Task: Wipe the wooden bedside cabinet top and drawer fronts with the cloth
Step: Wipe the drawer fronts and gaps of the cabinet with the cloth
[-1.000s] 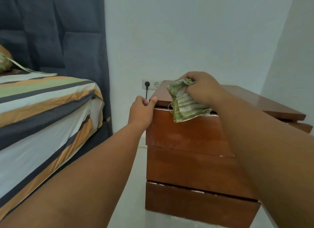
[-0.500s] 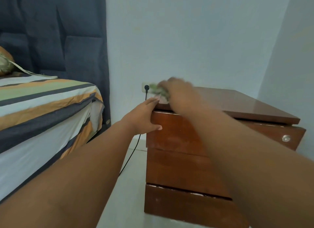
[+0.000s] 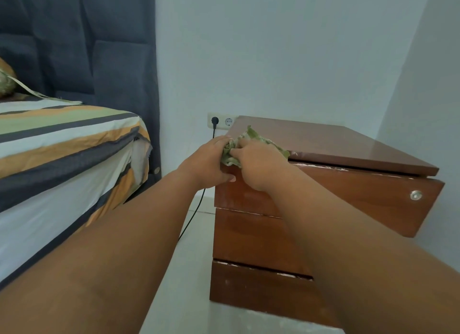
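Both hands met at the near left corner of the wooden bedside cabinet point(image 3: 323, 209). The right hand point(image 3: 258, 164) was clamped on the bunched green striped cloth point(image 3: 251, 144), pressing it onto the corner of the cabinet top point(image 3: 336, 144); the left hand point(image 3: 211, 161) gripped the same corner, its fingers curled against the cloth's left end and its thumb on the cabinet's front edge.

The top drawer point(image 3: 373, 199) stood partly pulled out, its small round knob point(image 3: 415, 195) showing at the right. A firm stroke along the front would probably push it in or rock it, and a loose fold of cloth might snag in the gap under the top. A black cable point(image 3: 196, 209) hung from a plug point(image 3: 214, 121) in the wall socket point(image 3: 221, 120) just behind the left hand, so a careless sweep to the left could tug it.

The polished surface looked bare, with chipped pale edges. A bed point(image 3: 62, 146) with striped sheets stood to the left against a dark padded headboard point(image 3: 87, 47); the walls were pale.
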